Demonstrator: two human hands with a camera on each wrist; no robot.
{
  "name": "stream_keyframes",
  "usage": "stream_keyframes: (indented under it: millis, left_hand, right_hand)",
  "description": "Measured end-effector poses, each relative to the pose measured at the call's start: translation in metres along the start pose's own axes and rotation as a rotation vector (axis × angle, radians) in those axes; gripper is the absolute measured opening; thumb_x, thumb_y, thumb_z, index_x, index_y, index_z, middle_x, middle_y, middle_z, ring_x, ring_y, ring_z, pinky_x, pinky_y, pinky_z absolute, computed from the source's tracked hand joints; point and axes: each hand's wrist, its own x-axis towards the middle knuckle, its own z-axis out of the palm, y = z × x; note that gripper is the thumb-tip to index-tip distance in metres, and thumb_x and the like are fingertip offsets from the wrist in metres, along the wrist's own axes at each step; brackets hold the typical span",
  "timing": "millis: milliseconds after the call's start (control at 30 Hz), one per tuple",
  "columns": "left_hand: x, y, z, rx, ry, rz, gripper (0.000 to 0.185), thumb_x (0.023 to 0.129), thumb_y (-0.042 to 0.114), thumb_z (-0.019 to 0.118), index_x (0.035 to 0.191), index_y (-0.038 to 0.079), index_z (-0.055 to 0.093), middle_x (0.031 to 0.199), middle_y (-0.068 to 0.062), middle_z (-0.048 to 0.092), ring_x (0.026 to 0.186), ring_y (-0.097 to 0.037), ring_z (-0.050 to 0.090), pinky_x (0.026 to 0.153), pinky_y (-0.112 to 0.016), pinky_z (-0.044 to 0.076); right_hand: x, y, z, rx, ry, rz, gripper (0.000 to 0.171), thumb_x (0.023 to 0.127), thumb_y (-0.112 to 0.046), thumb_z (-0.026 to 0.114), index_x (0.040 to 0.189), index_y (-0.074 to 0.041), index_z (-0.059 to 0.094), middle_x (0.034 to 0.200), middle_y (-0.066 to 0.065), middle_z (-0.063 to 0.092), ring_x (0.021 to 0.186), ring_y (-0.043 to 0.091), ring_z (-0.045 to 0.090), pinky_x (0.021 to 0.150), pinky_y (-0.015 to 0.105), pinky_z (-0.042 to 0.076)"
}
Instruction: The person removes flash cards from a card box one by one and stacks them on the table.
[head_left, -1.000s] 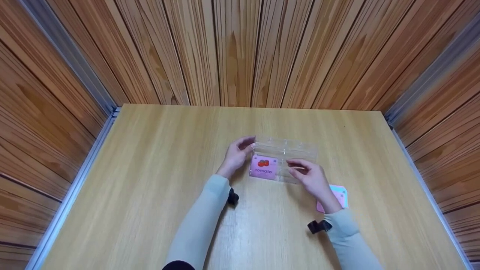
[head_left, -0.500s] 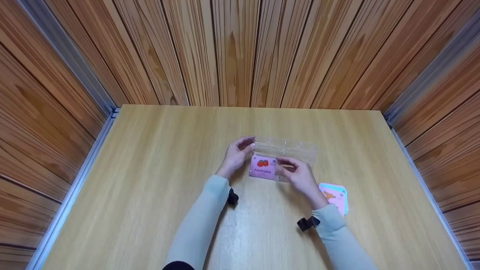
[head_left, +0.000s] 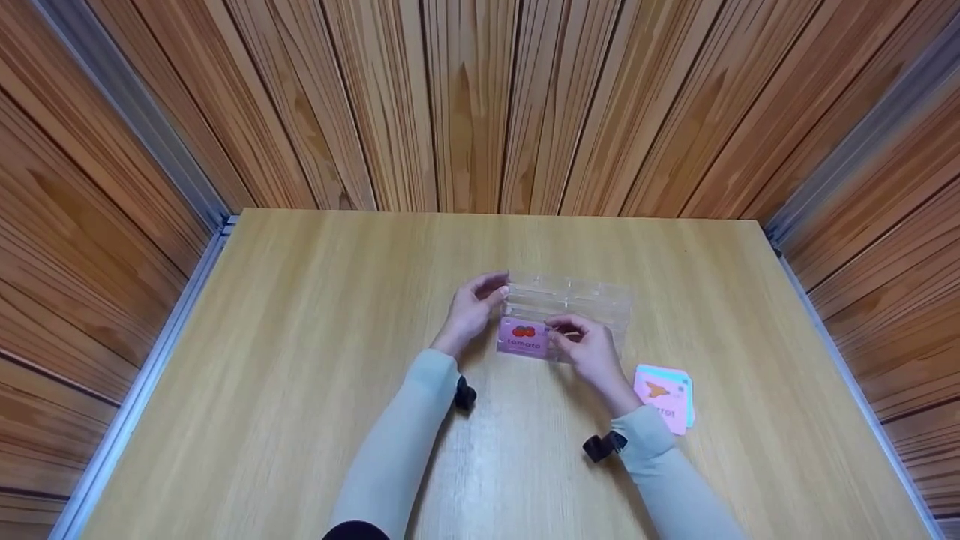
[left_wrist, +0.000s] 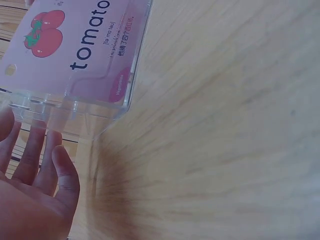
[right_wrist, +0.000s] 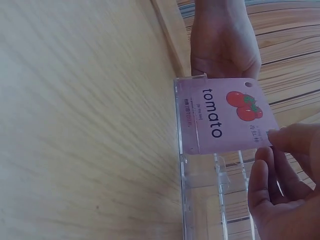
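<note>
A pink card with two red tomatoes and the word "tomato" [head_left: 521,339] stands in the front left compartment of a clear plastic display rack [head_left: 611,301]. My right hand [head_left: 592,351] pinches the card's upper corner between thumb and fingertip, as the right wrist view shows. The card's lower edge sits behind the clear front lip [right_wrist: 186,117]. At the rack's left end, my left hand [head_left: 469,311] holds its side, thumb in front and fingers reaching behind. The left wrist view has this hand [left_wrist: 37,200] close beside the rack's end wall.
A stack of cards [head_left: 664,397] lies on the wooden table [head_left: 337,337] to the right of the right forearm, a pink carrot card on top and blue edges below. Wood-plank panels [head_left: 472,105] enclose the table behind and at both sides.
My right hand has moved left from beside the tomato card to its corner, and the card sits lower in the rack. The carrot card has come into view. My left hand stays put.
</note>
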Motion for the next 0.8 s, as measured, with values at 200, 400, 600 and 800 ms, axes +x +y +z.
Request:
stream_keyframes:
  millis: [200, 400, 600, 800]
  left_hand:
    - [0.002, -0.002, 0.001, 0.011, 0.006, 0.022, 0.035, 0.097, 0.014, 0.065, 0.132, 0.011, 0.063, 0.129, -0.001, 0.064, 0.122, -0.018, 0.056, 0.107, -0.032, 0.040]
    - [0.001, -0.003, 0.001, 0.006, 0.001, -0.012, 0.035, 0.098, 0.016, 0.064, 0.133, 0.017, 0.063, 0.129, 0.003, 0.063, 0.124, -0.016, 0.054, 0.108, -0.033, 0.039]
    - [0.000, -0.001, 0.000, 0.008, 0.006, -0.040, 0.037, 0.097, 0.018, 0.065, 0.134, 0.020, 0.062, 0.130, 0.007, 0.062, 0.125, -0.014, 0.052, 0.109, -0.035, 0.038]
    - [0.001, -0.001, 0.000, 0.006, 0.004, -0.015, 0.035, 0.097, 0.017, 0.065, 0.132, 0.018, 0.063, 0.130, 0.004, 0.063, 0.124, -0.015, 0.054, 0.109, -0.034, 0.039]
  right_hand:
    - [0.000, 0.001, 0.001, -0.015, 0.021, 0.007, 0.017, 0.088, 0.004, 0.071, 0.104, 0.000, 0.073, 0.100, 0.014, 0.071, 0.090, 0.025, 0.065, 0.076, 0.027, 0.057]
    - [-0.001, -0.003, -0.003, -0.002, 0.022, 0.008, 0.017, 0.088, 0.003, 0.071, 0.104, -0.002, 0.074, 0.100, 0.012, 0.071, 0.091, 0.026, 0.065, 0.074, 0.030, 0.058]
    - [0.001, -0.009, -0.011, -0.014, 0.041, -0.052, 0.016, 0.088, 0.004, 0.071, 0.104, 0.001, 0.073, 0.098, 0.014, 0.071, 0.089, 0.025, 0.065, 0.077, 0.025, 0.055]
    - [-0.002, -0.019, -0.022, 0.000, 0.041, -0.054, 0.016, 0.090, 0.003, 0.070, 0.106, 0.002, 0.072, 0.102, 0.015, 0.070, 0.092, 0.026, 0.064, 0.077, 0.024, 0.055]
